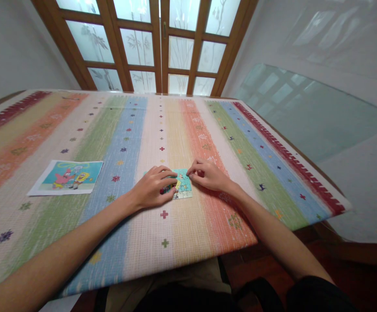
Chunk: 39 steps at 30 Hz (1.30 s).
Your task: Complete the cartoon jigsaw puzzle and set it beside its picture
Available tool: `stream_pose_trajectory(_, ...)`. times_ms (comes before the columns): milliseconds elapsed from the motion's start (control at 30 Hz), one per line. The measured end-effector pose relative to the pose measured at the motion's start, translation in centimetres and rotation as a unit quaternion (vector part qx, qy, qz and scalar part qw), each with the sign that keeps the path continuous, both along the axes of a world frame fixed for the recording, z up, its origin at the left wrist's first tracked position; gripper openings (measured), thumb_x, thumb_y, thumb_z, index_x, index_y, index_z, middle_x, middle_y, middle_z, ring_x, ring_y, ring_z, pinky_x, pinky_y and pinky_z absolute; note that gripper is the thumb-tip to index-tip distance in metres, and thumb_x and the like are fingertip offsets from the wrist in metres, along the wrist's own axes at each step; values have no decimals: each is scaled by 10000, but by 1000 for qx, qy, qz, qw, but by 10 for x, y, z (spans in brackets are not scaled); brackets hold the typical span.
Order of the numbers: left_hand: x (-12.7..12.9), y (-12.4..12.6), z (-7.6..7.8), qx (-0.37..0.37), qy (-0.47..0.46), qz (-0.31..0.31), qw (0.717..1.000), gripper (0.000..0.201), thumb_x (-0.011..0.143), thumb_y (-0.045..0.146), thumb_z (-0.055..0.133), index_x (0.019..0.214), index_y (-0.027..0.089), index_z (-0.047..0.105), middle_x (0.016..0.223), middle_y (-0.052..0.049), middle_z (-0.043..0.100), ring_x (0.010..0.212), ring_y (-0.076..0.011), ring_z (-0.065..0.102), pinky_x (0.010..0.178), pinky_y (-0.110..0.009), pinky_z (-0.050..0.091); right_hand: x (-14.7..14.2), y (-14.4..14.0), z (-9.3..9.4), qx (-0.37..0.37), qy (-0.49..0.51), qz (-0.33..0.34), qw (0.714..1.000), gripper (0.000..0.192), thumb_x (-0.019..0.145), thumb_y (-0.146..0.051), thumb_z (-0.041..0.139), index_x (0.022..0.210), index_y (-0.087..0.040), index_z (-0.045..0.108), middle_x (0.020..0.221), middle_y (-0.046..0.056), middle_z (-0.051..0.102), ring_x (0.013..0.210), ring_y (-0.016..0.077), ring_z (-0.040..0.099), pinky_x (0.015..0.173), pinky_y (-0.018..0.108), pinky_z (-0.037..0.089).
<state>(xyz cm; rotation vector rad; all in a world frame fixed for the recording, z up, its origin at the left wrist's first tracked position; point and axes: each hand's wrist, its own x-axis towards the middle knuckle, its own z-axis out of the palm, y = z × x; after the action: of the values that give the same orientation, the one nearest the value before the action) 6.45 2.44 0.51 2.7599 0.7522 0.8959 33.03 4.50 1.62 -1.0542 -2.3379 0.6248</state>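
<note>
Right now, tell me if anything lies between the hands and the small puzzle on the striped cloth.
Nothing visible does. The left hand rests on the puzzle and the right hand touches its upper right edge. The printed picture lies apart, off to the left.

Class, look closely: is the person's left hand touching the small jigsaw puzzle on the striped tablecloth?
Touching. The head view shows the left hand lying flat across the jigsaw puzzle, its fingers covering the puzzle's left part with no gap.

No words, labels, brands or numbers can be read; the picture sheet (66, 177) shows only cartoon figures.
</note>
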Motion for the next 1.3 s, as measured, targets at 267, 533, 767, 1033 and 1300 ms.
stream_pose_trajectory(267,0,-1,1,1,18,-3,1000,222,1010,302,576,1054,181,756,1092,-84,782,963,-243,665,862,-425,517,0,-3,-2,20,-19,43,999,235,917,-100,557,988,-181,766,943,58,616,834,179,580,776,310,438)
stream_pose_trajectory(533,0,-2,4,-21,42,8,999,242,1020,327,554,1075,206,756,1122,-80,779,987,-238,672,883,-424,508,-2,-5,-2,12,-22,58,998,234,947,-139,554,1024,-187,770,965,60,618,826,181,578,783,314,452)
stream_pose_trajectory(767,-1,-2,2,-15,48,0,999,268,1031,314,520,1125,201,744,1209,-79,771,1072,-261,665,932,-442,507,-4,-6,-3,5,-24,60,998,228,962,-132,557,1040,-184,765,974,65,611,871,193,588,807,320,453)
stream_pose_trajectory(1033,0,-2,4,-24,94,-27,995,310,1047,272,458,1251,211,683,1317,-79,736,1171,-291,622,988,-476,469,-3,-5,-3,3,-24,63,998,226,976,-142,557,1058,-167,766,961,69,612,875,193,592,811,322,457)
stream_pose_trajectory(1300,2,-3,5,-112,64,17,992,252,975,292,524,1184,192,623,1149,-111,716,1031,-270,625,934,-467,502,-2,-4,-1,-3,-10,29,1000,207,956,-158,593,1069,-183,765,982,62,613,758,162,552,743,309,455)
